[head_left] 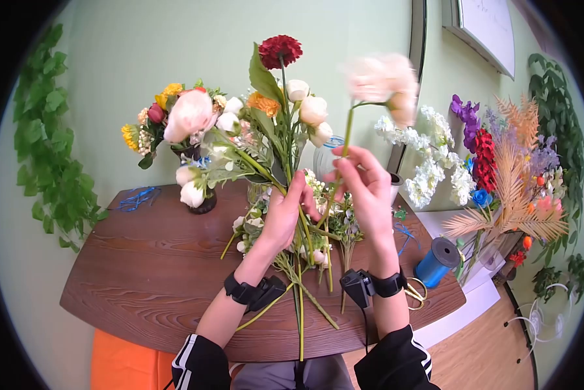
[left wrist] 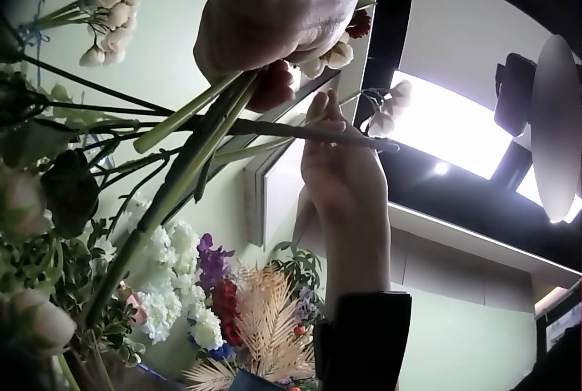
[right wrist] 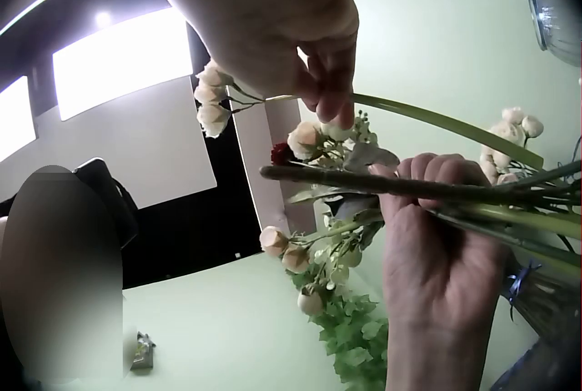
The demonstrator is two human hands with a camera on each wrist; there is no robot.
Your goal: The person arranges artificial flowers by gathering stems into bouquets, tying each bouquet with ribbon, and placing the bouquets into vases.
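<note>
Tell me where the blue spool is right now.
In the head view, the blue spool stands near the right end of the table, just right of the gold scissors.

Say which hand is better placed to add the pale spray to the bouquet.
Right, I'd judge: the right hand pinches the pale spray's stem beside the bouquet, while the left hand is occupied gripping the gathered stems.

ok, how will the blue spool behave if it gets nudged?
The blue spool stands on its flat end, so a low push probably slides it, while a high one may tip it. Its round side suggests it'd then roll, perhaps off the table, whose edge is close.
</note>
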